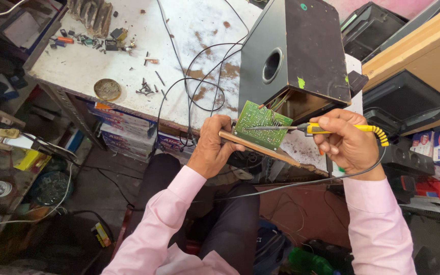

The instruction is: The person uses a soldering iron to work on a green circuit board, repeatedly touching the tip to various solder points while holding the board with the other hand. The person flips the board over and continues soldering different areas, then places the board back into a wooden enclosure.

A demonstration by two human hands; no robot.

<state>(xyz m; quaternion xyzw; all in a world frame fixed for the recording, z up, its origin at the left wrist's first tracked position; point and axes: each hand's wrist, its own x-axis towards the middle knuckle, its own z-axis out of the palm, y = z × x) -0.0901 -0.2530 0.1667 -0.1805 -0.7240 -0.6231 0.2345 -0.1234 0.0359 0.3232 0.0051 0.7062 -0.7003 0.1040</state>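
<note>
My left hand (211,147) grips the edge of a thin wooden panel (260,148) that carries a green circuit board (260,125). My right hand (346,142) holds a yellow-handled soldering iron (332,129); its metal tip lies across the green board. Thin wires run from the board into the open back of a dark speaker box (294,56), which stands tilted on the white workbench (128,46) just behind the board. The iron's grey cord (291,184) loops below my right wrist.
Loose screws (147,89), a round tin lid (107,89) and small parts lie on the bench's left half. Black cables (199,76) trail over its edge. Cardboard boxes and black housings are stacked at right. Shelves and clutter fill the floor at left.
</note>
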